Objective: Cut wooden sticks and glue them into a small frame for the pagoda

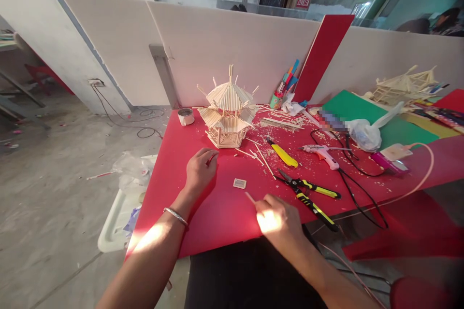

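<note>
My left hand (202, 170), with a bangle at the wrist, is raised over the red tabletop, its fingers curled together. Whether anything is pinched there I cannot make out. My right hand (278, 216) is closed on a short thin wooden stick (249, 197) that points up and left. Between the two hands lies a small rectangular frame (239, 183) of pale wood, flat on the table. Just beyond my left hand stands a pagoda model (229, 106) built from thin sticks, with two tiers of roof, upright and touched by neither hand.
On the red table (213, 222), right of the model, lie a yellow utility knife (284, 154), cutting pliers (308, 198), a pink glue gun (324, 154) and loose sticks (282, 123). A tin (186, 116) stands at the left edge. White panels (239, 43) rise behind.
</note>
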`<action>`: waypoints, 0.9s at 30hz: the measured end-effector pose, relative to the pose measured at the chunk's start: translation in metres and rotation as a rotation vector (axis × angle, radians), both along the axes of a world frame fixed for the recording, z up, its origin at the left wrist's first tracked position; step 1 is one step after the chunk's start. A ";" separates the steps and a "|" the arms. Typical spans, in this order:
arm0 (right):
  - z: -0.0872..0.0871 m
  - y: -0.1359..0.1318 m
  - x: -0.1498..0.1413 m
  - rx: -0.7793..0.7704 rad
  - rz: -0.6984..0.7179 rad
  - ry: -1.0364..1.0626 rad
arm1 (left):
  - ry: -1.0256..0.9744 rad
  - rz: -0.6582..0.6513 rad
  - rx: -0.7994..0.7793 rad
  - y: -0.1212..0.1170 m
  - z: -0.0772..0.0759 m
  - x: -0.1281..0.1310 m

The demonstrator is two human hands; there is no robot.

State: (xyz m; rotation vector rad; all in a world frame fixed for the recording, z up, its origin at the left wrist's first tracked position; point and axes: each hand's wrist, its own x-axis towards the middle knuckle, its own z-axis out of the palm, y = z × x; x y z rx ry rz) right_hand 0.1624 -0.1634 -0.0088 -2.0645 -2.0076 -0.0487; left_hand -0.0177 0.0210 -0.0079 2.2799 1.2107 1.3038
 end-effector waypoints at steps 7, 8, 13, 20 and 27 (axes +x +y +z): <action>0.002 0.002 0.025 -0.032 -0.152 -0.058 | 0.026 -0.009 0.007 0.001 -0.001 -0.001; 0.001 -0.001 0.019 -0.016 -0.136 -0.054 | 0.029 -0.009 0.006 0.001 -0.001 -0.001; 0.001 -0.008 0.007 -0.016 -0.063 -0.052 | 0.039 -0.019 -0.007 0.000 -0.001 -0.001; 0.014 0.017 0.044 -0.145 -0.289 -0.156 | 0.043 -0.031 0.004 0.000 -0.003 0.000; 0.011 0.004 0.016 -0.144 -0.137 -0.116 | 0.060 -0.062 -0.017 -0.001 -0.005 0.001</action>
